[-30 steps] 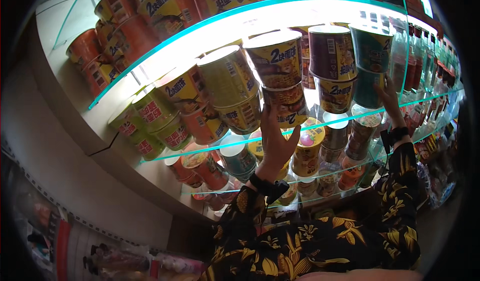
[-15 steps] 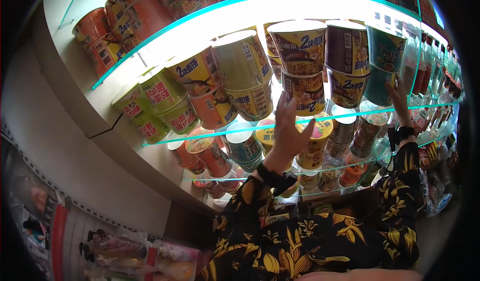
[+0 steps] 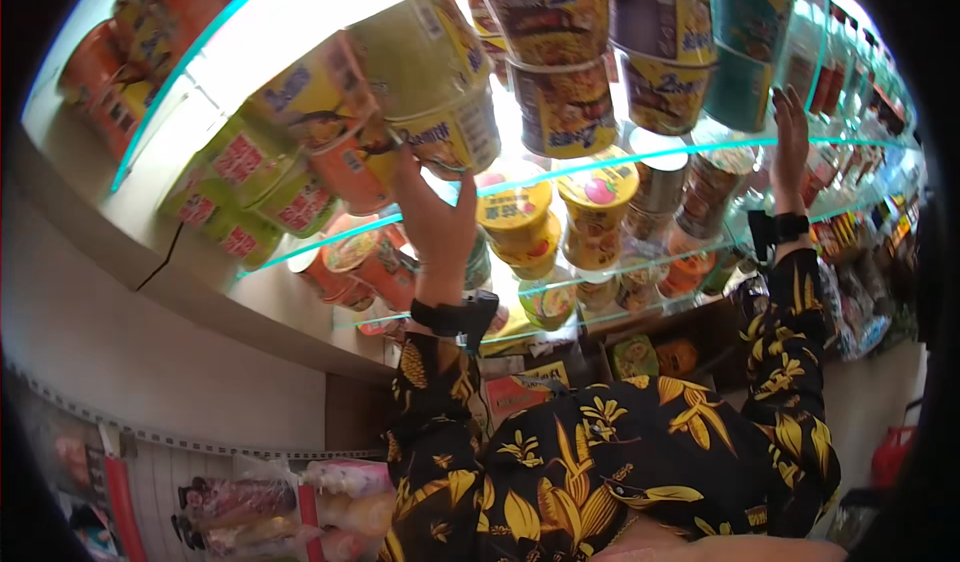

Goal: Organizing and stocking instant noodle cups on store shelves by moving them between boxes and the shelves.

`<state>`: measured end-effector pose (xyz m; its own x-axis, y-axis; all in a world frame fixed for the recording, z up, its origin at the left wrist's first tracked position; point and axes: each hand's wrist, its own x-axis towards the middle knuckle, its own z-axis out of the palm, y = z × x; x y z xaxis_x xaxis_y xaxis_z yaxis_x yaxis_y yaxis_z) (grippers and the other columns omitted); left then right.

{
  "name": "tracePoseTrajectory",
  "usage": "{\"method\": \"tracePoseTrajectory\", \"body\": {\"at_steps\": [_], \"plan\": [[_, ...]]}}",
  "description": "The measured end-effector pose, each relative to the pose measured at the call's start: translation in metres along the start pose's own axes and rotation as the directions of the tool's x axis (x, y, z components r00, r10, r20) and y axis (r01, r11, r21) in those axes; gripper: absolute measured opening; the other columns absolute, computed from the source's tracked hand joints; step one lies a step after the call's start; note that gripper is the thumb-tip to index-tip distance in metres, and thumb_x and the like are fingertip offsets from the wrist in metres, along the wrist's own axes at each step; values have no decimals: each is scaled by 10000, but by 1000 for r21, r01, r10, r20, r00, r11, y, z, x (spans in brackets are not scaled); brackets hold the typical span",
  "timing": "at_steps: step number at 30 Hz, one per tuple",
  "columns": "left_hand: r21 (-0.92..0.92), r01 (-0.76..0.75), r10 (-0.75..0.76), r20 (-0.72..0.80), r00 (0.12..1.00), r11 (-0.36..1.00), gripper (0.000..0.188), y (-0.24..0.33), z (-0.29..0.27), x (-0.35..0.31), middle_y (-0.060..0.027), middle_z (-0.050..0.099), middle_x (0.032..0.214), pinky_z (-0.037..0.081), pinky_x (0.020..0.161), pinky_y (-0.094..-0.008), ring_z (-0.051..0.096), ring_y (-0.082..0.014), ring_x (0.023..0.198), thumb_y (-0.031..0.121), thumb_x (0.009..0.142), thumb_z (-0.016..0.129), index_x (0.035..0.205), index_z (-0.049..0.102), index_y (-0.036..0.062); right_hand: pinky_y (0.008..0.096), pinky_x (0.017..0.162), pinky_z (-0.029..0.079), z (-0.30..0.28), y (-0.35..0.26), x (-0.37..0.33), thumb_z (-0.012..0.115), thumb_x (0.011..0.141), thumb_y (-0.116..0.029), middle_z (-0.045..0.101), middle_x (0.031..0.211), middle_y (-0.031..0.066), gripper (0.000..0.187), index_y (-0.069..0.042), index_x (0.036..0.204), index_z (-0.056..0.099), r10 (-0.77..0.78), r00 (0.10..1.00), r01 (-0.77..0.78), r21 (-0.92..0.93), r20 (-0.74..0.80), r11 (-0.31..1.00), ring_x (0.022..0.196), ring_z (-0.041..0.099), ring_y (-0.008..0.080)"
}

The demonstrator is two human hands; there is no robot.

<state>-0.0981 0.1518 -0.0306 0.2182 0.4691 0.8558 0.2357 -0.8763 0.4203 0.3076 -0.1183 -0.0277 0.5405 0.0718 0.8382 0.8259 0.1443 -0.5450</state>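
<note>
1. head view: i take the brown-and-yellow noodle tub stack [image 3: 562, 77], two tubs high, as my landmark; it stands on the glass shelf [image 3: 730, 146].
2. directly left of it is the olive-and-yellow noodle tub stack [image 3: 432, 97], two tubs. my left hand [image 3: 435, 217] reaches round the lower one, thumb and fingers wide; whether they grip or only touch, i cannot tell. the spread seems to suit that narrowing base.
3. right of it, past the purple-and-yellow noodle tub stack [image 3: 665, 47] (two tubs), is the teal noodle tub stack [image 3: 745, 52], also two. my right hand [image 3: 790, 142] is just beside that, fingers upright, loosely extended, holding nothing; contact i cannot tell.
4. farther left of it: the orange-and-yellow noodle tub stack [image 3: 325, 117], two tubs, then lime-green noodle tubs [image 3: 245, 167], four in two stacks. pairing them upward probably saves shelf space.
5. below it, yellow noodle tubs [image 3: 597, 197]: i count four, in two stacks, others nearby partly hidden.
</note>
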Motion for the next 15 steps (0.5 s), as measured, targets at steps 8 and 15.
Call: {"method": "tracePoseTrajectory", "body": {"at_steps": [8, 15], "plan": [[79, -27, 25, 32, 999, 996, 718, 0, 2, -7, -195, 426, 1204, 423, 898, -388, 482, -314, 1062, 174, 738, 729, 1311, 337, -11, 304, 977, 349, 24, -54, -75, 481, 944, -258, 566, 1183, 91, 396, -2, 1246, 456, 48, 999, -48, 184, 3, 982, 1113, 510, 181], [61, -62, 54, 129, 990, 996, 592, -6, -28, -22, -177, 412, 1292, 361, 964, -379, 467, -284, 1137, 94, 824, 636, 1318, 332, -29, 244, 815, 464, 19, -51, -155, 517, 910, -116, 600, 993, 64, 289, 8, 1170, 509, 419, 874, -484, 375, 244, 791, 884, 562, 102]]}}
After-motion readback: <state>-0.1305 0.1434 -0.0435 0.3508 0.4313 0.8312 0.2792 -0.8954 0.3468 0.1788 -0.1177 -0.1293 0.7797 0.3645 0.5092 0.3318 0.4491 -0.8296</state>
